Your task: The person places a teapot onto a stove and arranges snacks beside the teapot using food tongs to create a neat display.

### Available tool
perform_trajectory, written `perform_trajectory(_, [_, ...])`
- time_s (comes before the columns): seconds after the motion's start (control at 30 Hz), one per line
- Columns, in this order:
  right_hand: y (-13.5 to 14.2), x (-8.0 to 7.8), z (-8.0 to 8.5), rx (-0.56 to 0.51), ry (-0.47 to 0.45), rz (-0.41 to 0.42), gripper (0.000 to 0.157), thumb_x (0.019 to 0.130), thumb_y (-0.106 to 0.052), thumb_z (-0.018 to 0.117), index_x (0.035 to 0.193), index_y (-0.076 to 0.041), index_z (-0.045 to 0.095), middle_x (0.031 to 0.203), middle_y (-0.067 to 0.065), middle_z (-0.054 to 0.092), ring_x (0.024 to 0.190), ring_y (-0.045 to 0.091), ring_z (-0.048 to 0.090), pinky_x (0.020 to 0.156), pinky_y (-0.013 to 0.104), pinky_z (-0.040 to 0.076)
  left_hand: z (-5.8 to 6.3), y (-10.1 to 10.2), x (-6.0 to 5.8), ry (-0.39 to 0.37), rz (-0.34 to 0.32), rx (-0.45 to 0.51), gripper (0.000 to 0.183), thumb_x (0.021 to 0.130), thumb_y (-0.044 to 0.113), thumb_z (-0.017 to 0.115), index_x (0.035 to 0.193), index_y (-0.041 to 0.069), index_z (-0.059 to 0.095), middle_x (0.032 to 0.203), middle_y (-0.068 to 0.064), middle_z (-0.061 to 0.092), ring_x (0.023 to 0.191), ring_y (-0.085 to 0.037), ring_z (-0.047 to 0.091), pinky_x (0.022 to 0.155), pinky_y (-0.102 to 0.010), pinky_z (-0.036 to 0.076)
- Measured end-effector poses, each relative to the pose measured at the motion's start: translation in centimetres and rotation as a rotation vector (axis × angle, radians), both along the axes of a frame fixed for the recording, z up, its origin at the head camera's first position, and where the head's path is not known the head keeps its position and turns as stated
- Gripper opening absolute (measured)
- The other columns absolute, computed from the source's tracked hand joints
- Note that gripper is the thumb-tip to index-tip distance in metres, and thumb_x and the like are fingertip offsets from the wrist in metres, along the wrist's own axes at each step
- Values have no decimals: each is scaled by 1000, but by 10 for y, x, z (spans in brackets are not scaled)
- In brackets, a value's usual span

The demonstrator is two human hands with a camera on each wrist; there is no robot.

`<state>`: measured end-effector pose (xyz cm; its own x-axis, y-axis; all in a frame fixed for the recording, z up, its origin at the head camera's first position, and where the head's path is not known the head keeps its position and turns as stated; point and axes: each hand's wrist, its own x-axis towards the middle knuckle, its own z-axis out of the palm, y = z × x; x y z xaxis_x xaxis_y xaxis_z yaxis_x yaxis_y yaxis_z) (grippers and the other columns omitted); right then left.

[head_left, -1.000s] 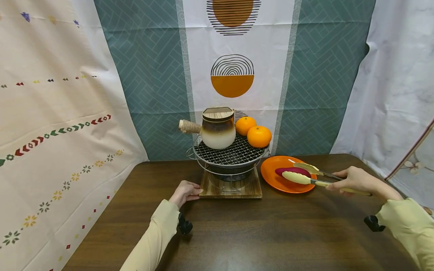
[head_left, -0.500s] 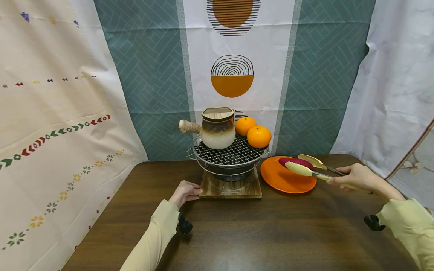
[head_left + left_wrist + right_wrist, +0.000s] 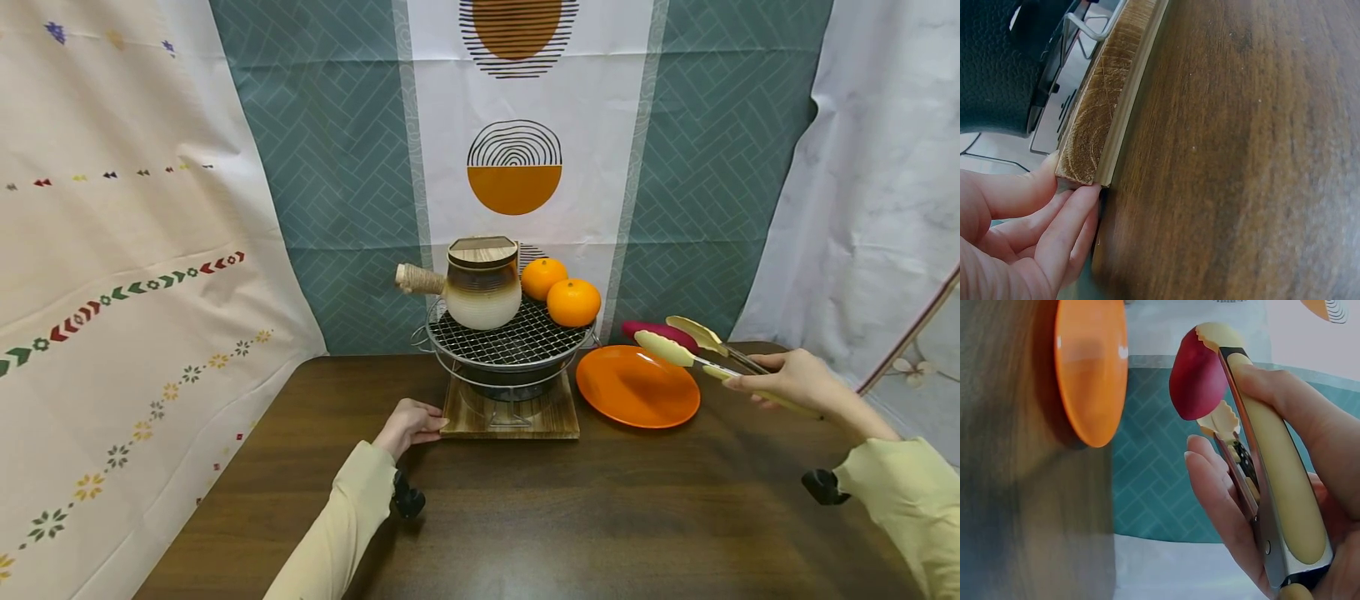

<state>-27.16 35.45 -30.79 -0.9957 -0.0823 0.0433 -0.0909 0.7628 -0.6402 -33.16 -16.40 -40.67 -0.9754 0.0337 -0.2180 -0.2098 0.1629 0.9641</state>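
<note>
My right hand (image 3: 802, 385) grips a pair of tongs (image 3: 1279, 469) with cream-coloured tips. Between those tips is a dark pink-red sweet potato (image 3: 1196, 378), raised above the far side of an orange plate (image 3: 611, 392), and nothing lies on the plate. At the near left corner of a square wooden board (image 3: 555, 423), my left hand (image 3: 407, 427) pinches the edge, thumb on one face and fingers on the other, as the left wrist view shows. On that board stands a round grill (image 3: 517, 343) with a black mesh top.
The mesh bears a brown-and-white pot (image 3: 483, 302) with a wooden lid and a rope-wrapped handle pointing left. Two oranges (image 3: 573, 302) sit right of it. A patterned cloth hangs at the back of the brown table (image 3: 517, 508), with curtains on either side.
The right hand has lifted the tongs and sweet potato up off the plate, drifting slightly right. The left hand stays at the board's corner.
</note>
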Motion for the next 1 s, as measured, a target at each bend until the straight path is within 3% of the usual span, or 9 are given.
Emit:
perform_trajectory(0.2, [-1,0,10,14,15,-21,79,77,-40,70,127,13,40,70,8,64,59,21,62,51,29,49,-1,0,-1,-1,0,9,26,80,-11,59,104,-20,54,81,-15,60,65,-19,57,69,-40,51])
perform_trajectory(1.0, [-15,8,43,-128,74,-60,80,78,-38,70,129,14,37,82,15,65,67,19,64,57,26,52,-2,1,-2,-9,-5,21,29,80,-12,58,107,-21,52,86,-17,60,68,-20,56,72,-42,50])
